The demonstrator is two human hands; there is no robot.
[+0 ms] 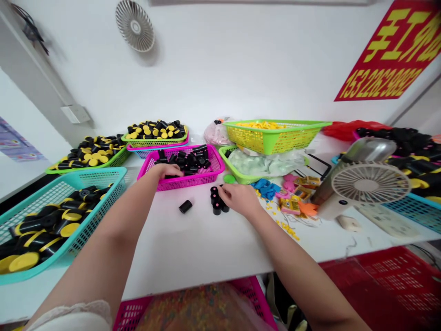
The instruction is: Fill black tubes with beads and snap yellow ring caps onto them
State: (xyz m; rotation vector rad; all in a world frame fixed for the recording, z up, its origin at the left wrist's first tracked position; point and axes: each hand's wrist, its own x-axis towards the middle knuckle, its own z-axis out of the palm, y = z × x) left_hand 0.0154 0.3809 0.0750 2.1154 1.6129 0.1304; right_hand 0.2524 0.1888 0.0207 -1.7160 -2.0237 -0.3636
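My left hand (167, 171) reaches into the pink basket (211, 174) of small black tubes (188, 160), fingers curled down over the pile; whether it grips one is hidden. My right hand (240, 197) rests on the white table (193, 243), its fingers against a small cluster of upright black tubes (217, 200). One black tube (185, 206) lies on its side alone, between my two hands.
A teal basket (96, 177) of black-and-yellow tubes sits at the left, with two more such baskets (87, 154) behind. Green baskets (275, 133) stand at the back right. A small desk fan (365, 184), loose colourful bits (285, 197) and red crates (389, 280) are on the right.
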